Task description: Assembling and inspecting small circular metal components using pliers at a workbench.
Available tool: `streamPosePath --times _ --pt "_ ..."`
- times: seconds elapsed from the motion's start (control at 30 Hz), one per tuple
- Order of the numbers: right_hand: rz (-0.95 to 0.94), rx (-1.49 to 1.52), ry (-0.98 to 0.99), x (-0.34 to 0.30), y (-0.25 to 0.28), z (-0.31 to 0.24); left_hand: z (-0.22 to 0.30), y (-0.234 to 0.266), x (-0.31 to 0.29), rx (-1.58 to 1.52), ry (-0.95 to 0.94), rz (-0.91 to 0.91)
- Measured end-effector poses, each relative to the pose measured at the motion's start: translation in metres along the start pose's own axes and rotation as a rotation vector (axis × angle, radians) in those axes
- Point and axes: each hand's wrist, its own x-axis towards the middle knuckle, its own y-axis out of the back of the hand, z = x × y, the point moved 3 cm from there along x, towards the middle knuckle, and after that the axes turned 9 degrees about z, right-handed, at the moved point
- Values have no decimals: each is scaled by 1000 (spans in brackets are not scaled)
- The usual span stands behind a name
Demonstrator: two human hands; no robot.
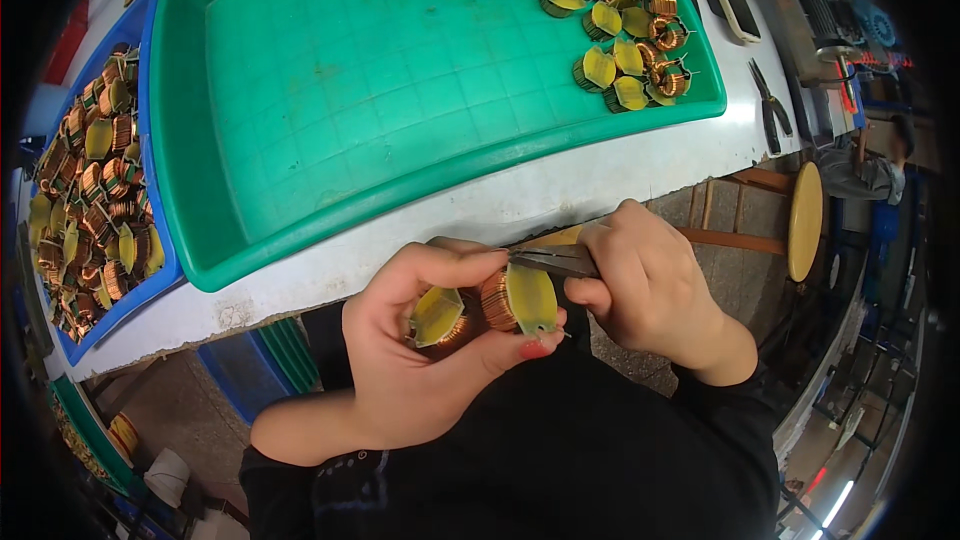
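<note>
copper-wound toroid coil point(518, 300) with a yellow-green insulating wrap, pinched upright between thumb and fingers of the left hand point(420, 360), just off the near edge of the white table point(560, 195) and above the dark lap. second coil point(437, 318) tucked deeper in the same palm, touching the first. left hand closed firmly round both. right hand point(650, 290) wrapped round a slim metal tool point(550, 260), seemingly tweezers or fine cutters, tip meeting the top of the front coil beside the left forefinger; jaws hidden by the fingers, so cannot tell whether pressed together.

on the table: big green tray point(330, 130), mostly bare, with a cluster of like coils point(625, 20) in its far right corner. blue bin point(160, 240) at the left edge, heaped with more coils point(90, 190). black pliers point(770, 105) lying near the right edge. round wooden stool point(805, 220) beyond the table's right end, and a seated person point(870, 170) farther off.

to do this well, probably: keep the front coil steady against the thumb, turned so the wire end faces the tool; brace the two hands together for control; work the tip on the lead only, clear of the enamelled windings and the wrap; mind the spare coil, liable to slip from the palm if the grip loosens.
</note>
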Motion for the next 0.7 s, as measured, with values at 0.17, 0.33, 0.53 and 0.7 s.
streamPosePath --times 0.17,0.33,0.53,0.7 --pt "49 -92 10 -2 -1 -2 0 -2 1 -12 -17 35" --pt "40 147 -98 2 3 0 11 5 7 83 54 -62" --pt "-28 295 -181 5 10 3 12 4 7 -155 190 -83" --pt "-89 375 -258 3 12 6 11 5 5 -362 415 -44"
